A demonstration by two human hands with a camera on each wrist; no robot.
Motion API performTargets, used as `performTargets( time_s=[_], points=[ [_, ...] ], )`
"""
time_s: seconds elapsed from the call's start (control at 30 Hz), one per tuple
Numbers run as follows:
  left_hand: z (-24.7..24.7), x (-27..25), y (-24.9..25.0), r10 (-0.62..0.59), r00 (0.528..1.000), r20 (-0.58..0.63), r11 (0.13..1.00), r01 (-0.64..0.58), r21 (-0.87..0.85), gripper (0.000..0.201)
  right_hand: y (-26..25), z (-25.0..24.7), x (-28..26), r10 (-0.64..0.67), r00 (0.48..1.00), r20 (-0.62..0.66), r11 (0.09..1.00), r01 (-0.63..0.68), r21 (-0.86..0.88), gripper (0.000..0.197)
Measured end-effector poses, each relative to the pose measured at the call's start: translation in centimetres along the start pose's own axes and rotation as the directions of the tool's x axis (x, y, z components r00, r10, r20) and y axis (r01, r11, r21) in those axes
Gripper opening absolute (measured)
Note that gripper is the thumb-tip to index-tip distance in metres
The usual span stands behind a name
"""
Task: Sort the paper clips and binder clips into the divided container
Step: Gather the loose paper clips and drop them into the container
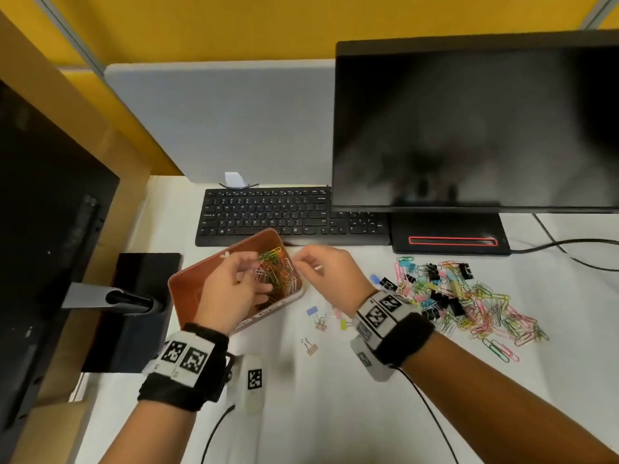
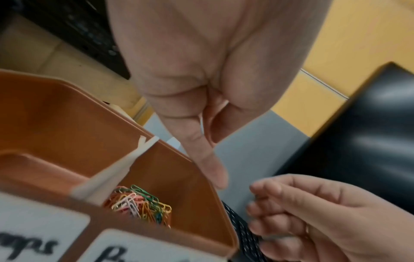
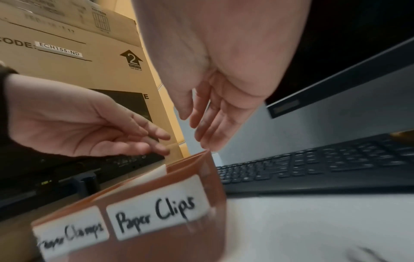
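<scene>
**Hands over the paper-clip compartment**

Container [image 1: 187, 289]: rounded-corner rectangular tub, smooth terracotta plastic, sitting at an angle on the white desk [image 1: 335, 396] just in front of the black keyboard [image 1: 268, 216]. I see 1 pale divider [image 2: 107, 175] splitting it into 2 compartments. Front wall carries 2 white handwritten labels, "Paper Clamps" [image 3: 71, 234] and "Paper Clips" [image 3: 156, 209].

Paper clips in the tub [image 2: 141, 203]: tangled heap of thin bent wire, coated green, yellow, orange, white, all in the "Paper Clips" side. The other compartment shows bare plastic floor where I can see it.

Left hand [image 1: 231, 289] hovers above the tub, fingers loosely extended, gripping nothing I can see. Right hand [image 1: 328, 266] sits just beside the tub's right rim; fingers relaxed and straight in the right wrist view, slightly curled in the left wrist view, with nothing visible between them.

Unsorted pile [image 1: 462, 296] lies on the desk right of the right wrist: glossy wire clips mixed with black and pastel binder clips. A few small binder clips [image 1: 318, 319] lie apart, between tub and pile.

Frames are motion-blurred.
</scene>
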State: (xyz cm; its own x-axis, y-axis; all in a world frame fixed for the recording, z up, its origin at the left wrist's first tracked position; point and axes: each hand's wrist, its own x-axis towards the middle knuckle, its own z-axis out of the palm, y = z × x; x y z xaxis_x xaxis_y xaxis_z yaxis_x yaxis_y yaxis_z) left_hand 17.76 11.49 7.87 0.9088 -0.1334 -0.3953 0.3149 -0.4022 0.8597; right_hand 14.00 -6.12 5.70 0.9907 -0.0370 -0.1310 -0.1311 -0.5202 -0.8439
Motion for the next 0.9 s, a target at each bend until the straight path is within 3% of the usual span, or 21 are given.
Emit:
performTargets(
  time_s=[0.1, 0.2, 0.33, 0.47, 0.53, 0.73, 0.9],
  points=[
    [2.3, -2.1, -0.4, 0.108, 0.981, 0.164, 0.973, -0.138, 0.186, 0.015, 3.5, -2.2, -4.3, 0.044, 0.999, 0.018, 0.997, -0.043, -0.066, 0.011],
    [6.8, -3.4, -2.5, 0.137, 0.922, 0.361, 0.933, -0.243, 0.266, 0.014, 8.3, -4.0, -9.6, 0.183, 0.981, 0.060, 0.973, -0.173, -0.152, 0.006],
    [13.0, -5.2, -6.0, 0.079, 0.855, 0.513, 0.849, -0.327, 0.414, 0.025, 13.6, -6.3, -16.6, 0.349, 0.937, 0.013, 0.894, -0.328, -0.306, 0.031],
    [16.9, -6.1, -7.9, 0.024, 0.877, 0.480, 0.783, -0.315, 0.537, 0.043, 16.3, -7.9, -21.0, 0.458, 0.885, -0.086, 0.788, -0.449, -0.421, 0.060],
    [18.1, -6.1, -8.3, 0.050, 0.894, 0.445, 0.741, -0.332, 0.584, 0.047, 17.1, -8.4, -22.3, 0.484, 0.870, -0.097, 0.786, -0.481, -0.388, 0.066],
    [20.2, -5.7, -8.7, 0.158, 0.916, 0.368, 0.738, -0.357, 0.573, 0.046, 18.5, -8.5, -21.4, 0.428, 0.901, -0.071, 0.872, -0.432, -0.230, 0.042],
    [21.0, -5.2, -9.1, 0.245, 0.918, 0.311, 0.738, -0.385, 0.554, 0.027, 17.4, -7.1, -18.2, 0.330, 0.944, 0.002, 0.933, -0.325, -0.153, 0.032]
  ],
)
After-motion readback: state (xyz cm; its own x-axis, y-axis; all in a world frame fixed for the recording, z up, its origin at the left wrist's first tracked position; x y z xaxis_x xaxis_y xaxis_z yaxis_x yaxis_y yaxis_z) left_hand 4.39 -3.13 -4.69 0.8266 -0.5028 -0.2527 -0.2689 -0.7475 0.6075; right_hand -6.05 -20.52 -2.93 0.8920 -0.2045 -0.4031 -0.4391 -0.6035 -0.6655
